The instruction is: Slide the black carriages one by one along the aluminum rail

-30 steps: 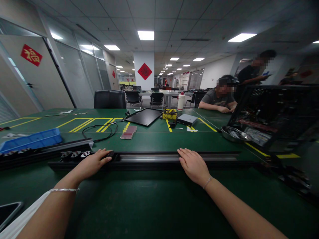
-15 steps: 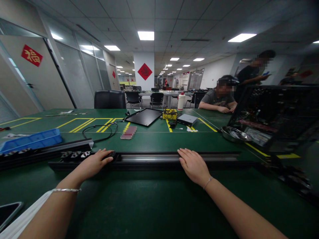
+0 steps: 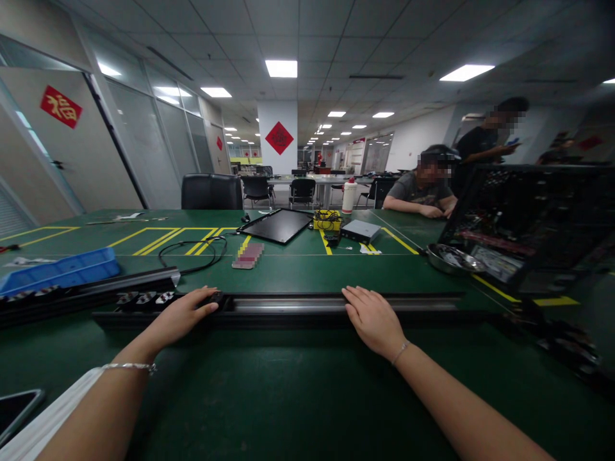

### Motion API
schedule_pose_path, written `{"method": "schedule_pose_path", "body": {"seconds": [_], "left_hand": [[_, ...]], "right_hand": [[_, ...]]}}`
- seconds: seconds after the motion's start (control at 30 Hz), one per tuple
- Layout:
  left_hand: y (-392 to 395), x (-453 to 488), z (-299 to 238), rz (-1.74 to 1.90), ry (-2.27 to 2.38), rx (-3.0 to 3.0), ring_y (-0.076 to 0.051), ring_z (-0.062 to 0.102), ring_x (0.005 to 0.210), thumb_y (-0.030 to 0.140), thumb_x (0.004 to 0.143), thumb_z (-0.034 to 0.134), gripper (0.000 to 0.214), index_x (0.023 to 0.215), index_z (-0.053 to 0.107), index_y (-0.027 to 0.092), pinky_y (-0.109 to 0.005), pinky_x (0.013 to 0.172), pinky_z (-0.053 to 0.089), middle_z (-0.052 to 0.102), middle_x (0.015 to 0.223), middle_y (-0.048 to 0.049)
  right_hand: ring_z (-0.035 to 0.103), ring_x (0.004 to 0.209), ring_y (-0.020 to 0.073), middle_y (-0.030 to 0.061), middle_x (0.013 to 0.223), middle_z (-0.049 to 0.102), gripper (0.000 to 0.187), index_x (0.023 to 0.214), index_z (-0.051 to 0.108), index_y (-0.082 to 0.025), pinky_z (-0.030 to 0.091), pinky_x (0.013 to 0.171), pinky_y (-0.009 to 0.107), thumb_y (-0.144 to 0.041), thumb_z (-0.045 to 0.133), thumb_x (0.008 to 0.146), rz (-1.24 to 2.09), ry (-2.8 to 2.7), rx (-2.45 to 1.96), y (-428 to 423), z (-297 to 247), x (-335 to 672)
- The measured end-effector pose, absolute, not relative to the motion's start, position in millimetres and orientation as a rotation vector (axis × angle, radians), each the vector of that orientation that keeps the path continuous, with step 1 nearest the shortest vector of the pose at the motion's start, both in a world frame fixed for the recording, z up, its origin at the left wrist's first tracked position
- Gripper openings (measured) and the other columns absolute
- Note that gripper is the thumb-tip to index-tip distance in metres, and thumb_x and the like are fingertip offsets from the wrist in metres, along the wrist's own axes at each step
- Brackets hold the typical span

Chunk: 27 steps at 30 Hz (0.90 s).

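Observation:
A long black rail (image 3: pixel 298 306) with a shiny groove lies crosswise on the green table (image 3: pixel 288 384) in front of me. My left hand (image 3: pixel 180 315) rests on its left part, fingers stretched forward, fingertips on a small black piece (image 3: pixel 215 298) sitting in the groove. My right hand (image 3: pixel 372 319) lies flat on the rail near its middle, fingers out and together, holding nothing. Small black-and-white parts (image 3: pixel 144 298) sit on the rail just left of my left hand.
A second dark rail (image 3: pixel 86 288) and a blue bin (image 3: pixel 60 269) lie at left. Behind are a black cable (image 3: pixel 192 255), a dark flat panel (image 3: pixel 278 225), a grey box (image 3: pixel 360 230), a metal bowl (image 3: pixel 449 258) and an open computer case (image 3: pixel 528 218). Two people are at right rear. A phone (image 3: pixel 14 413) lies at lower left.
Almost nothing: my left hand has crept very slightly right along the rail; my right hand has stayed still.

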<state>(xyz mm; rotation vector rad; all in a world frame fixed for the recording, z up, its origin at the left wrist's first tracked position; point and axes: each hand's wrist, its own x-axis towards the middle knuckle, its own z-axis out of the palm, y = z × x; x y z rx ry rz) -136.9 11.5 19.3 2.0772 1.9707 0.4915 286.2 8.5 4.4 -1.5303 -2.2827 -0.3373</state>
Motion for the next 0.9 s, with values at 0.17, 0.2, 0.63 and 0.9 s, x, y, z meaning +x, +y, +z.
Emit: {"method": "schedule_pose_path", "body": {"seconds": [0.17,0.2,0.63,0.9], "left_hand": [[11.0,-137.8,20.8,0.495,1.968,2.058,-0.025,0.044,0.124,0.061,0.074,0.041,0.063,0.124,0.051,0.023,-0.038,0.104,0.031,0.05,0.134,-0.0072],[11.1,-138.0,20.8,0.49,1.972,2.053,-0.026,0.044,0.124,0.061,0.074,0.041,0.063,0.123,0.051,0.023,-0.038,0.104,0.031,0.05,0.134,-0.0074],[11.1,-133.6,22.1,0.497,1.901,2.122,-0.023,0.049,0.117,0.059,0.077,0.039,0.059,0.121,0.052,0.022,-0.035,0.102,0.035,0.055,0.127,-0.0056],[11.0,-130.4,19.8,0.493,1.908,2.166,-0.023,0.049,0.116,0.06,0.079,0.037,0.059,0.121,0.051,0.021,-0.035,0.102,0.035,0.054,0.126,-0.0063]], "right_hand": [[0.045,0.12,0.0208,0.0047,0.13,0.052,0.045,0.127,0.051,-0.019,0.033,0.1,0.04,-0.034,0.026,0.092,-0.335,-2.293,-1.545,9.0,3.5,286.4],[0.045,0.12,0.0208,0.0046,0.13,0.052,0.045,0.127,0.051,-0.019,0.033,0.1,0.04,-0.034,0.026,0.092,-0.335,-2.294,-1.543,9.1,3.2,286.5],[0.046,0.12,0.0208,0.0042,0.13,0.053,0.046,0.127,0.051,-0.02,0.033,0.1,0.04,-0.035,0.025,0.093,-0.335,-2.286,-1.538,9.7,2.8,287.3],[0.045,0.12,0.0205,0.0042,0.13,0.052,0.046,0.127,0.05,-0.02,0.032,0.1,0.04,-0.035,0.024,0.093,-0.332,-2.292,-1.541,9.3,2.6,287.3]]}}
